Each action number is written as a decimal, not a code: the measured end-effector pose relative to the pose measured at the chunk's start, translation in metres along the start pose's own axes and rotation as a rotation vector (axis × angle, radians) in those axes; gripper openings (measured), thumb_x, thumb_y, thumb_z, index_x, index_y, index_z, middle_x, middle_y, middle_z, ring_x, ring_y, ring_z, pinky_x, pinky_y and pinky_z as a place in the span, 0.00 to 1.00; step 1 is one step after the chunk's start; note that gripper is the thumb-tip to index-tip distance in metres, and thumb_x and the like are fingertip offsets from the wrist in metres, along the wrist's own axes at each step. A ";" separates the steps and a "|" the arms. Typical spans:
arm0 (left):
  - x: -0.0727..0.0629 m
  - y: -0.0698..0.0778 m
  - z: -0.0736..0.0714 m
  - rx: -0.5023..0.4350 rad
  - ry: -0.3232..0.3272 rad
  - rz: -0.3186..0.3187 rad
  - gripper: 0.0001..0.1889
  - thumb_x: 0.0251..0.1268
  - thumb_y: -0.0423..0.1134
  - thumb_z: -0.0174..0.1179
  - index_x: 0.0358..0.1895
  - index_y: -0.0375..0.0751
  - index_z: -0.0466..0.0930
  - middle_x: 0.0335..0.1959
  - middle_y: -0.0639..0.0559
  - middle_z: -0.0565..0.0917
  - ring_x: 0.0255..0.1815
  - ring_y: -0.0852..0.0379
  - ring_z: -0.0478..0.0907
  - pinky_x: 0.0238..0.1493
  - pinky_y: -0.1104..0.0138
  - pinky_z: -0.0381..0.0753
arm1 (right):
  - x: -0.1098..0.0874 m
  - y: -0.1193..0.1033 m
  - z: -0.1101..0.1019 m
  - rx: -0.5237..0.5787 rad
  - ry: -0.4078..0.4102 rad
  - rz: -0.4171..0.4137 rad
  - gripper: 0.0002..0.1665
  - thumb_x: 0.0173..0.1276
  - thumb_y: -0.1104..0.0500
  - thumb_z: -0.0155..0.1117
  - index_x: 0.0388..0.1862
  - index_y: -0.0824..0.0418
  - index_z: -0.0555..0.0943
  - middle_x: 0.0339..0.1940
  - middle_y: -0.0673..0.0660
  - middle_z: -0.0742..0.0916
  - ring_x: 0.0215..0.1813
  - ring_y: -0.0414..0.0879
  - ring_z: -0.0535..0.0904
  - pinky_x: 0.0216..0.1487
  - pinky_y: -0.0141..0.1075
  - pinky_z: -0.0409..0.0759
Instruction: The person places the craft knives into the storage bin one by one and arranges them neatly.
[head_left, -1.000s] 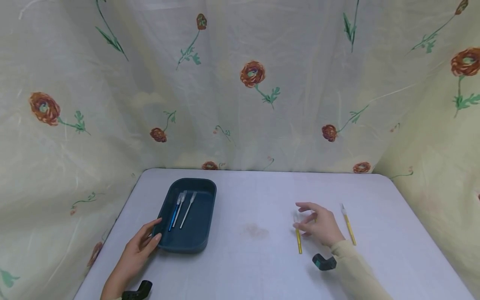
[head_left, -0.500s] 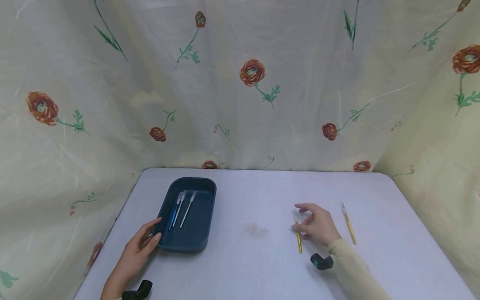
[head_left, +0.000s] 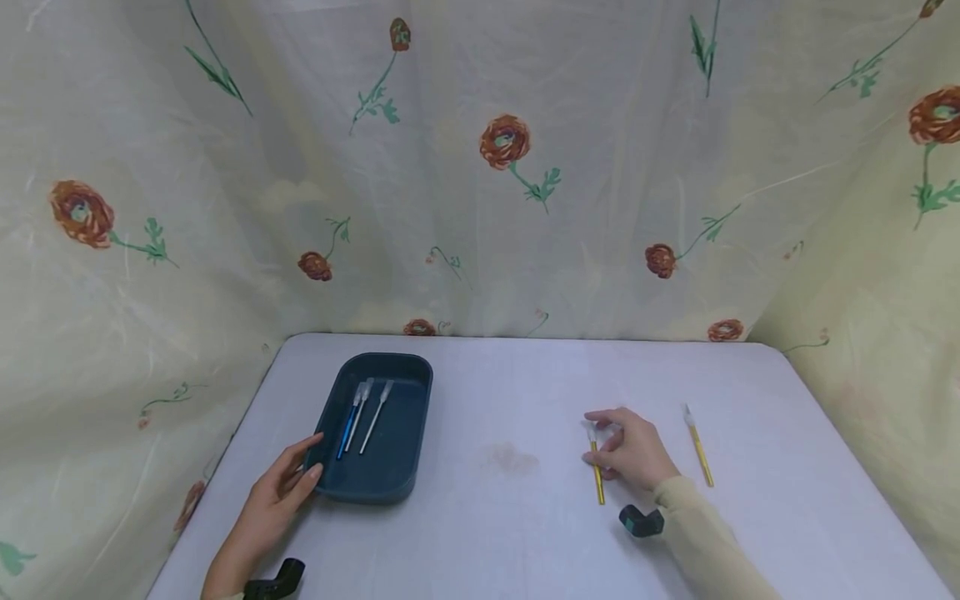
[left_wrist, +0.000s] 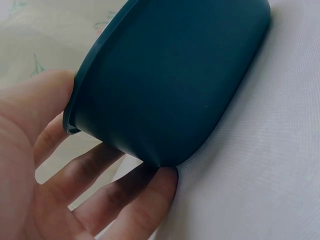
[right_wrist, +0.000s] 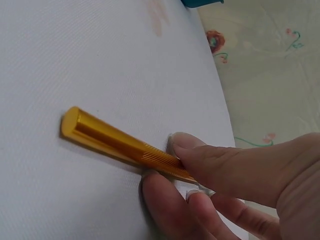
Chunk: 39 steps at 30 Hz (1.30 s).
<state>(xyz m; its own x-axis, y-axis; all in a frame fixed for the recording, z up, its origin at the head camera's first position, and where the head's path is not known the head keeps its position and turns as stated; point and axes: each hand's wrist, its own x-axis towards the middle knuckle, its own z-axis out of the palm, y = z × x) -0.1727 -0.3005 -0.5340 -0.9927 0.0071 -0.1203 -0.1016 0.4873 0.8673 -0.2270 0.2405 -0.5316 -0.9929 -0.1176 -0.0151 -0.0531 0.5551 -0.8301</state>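
Observation:
My left hand [head_left: 272, 496] holds the near left corner of a dark blue tray [head_left: 367, 493]. In the left wrist view the thumb is at the rim and the other fingers reach against the outer wall. My right hand [head_left: 633, 450] pinches a gold craft knife [head_left: 597, 477] with a clear cap between thumb and fingers, near the knurled part of its handle. This knife [right_wrist: 107, 132] lies along the white tabletop in the right wrist view; its capped end is mostly hidden by fingers. Another gold craft knife [head_left: 699, 450] lies to the right of that hand.
Inside the tray lie a blue craft knife [head_left: 347, 432] and two silver ones, a left one [head_left: 358, 421] and a right one [head_left: 376, 419], all capped. The white table [head_left: 510, 400] has a faint brownish stain between the hands. A flowered curtain [head_left: 585, 208] hangs behind.
My right hand shifts very slightly left around the gold craft knife, its fingers drawing closer together. The left hand and tray stay put; the head view tilts a little.

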 end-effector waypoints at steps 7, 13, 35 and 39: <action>0.000 -0.001 0.000 0.019 0.010 0.029 0.32 0.88 0.56 0.57 0.86 0.50 0.63 0.88 0.34 0.56 0.86 0.28 0.56 0.81 0.39 0.65 | 0.003 -0.001 0.000 -0.054 -0.030 -0.005 0.36 0.61 0.72 0.84 0.69 0.67 0.83 0.59 0.66 0.81 0.26 0.47 0.84 0.26 0.37 0.89; 0.000 -0.001 0.000 0.013 0.004 0.008 0.32 0.88 0.55 0.57 0.86 0.51 0.63 0.89 0.34 0.55 0.86 0.28 0.56 0.82 0.40 0.66 | 0.003 -0.004 0.001 -0.097 -0.059 0.006 0.35 0.63 0.71 0.83 0.69 0.67 0.82 0.58 0.65 0.81 0.27 0.46 0.83 0.26 0.35 0.88; 0.000 -0.002 0.000 -0.006 -0.012 -0.029 0.31 0.89 0.52 0.58 0.86 0.53 0.62 0.90 0.36 0.54 0.86 0.28 0.55 0.82 0.40 0.66 | 0.003 -0.008 0.002 -0.144 -0.119 0.044 0.33 0.66 0.71 0.80 0.70 0.69 0.81 0.58 0.64 0.81 0.27 0.46 0.84 0.27 0.36 0.86; 0.001 -0.002 -0.001 -0.012 -0.011 -0.010 0.32 0.88 0.53 0.58 0.86 0.52 0.62 0.89 0.35 0.54 0.86 0.28 0.55 0.83 0.40 0.64 | 0.005 -0.010 0.001 -0.158 -0.134 0.028 0.33 0.66 0.72 0.79 0.69 0.71 0.81 0.56 0.64 0.80 0.25 0.45 0.84 0.26 0.35 0.85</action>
<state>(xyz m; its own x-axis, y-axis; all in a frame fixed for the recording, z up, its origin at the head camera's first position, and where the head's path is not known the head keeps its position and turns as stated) -0.1736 -0.3019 -0.5355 -0.9909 0.0115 -0.1344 -0.1127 0.4773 0.8715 -0.2317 0.2337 -0.5244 -0.9720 -0.2023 -0.1199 -0.0517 0.6811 -0.7303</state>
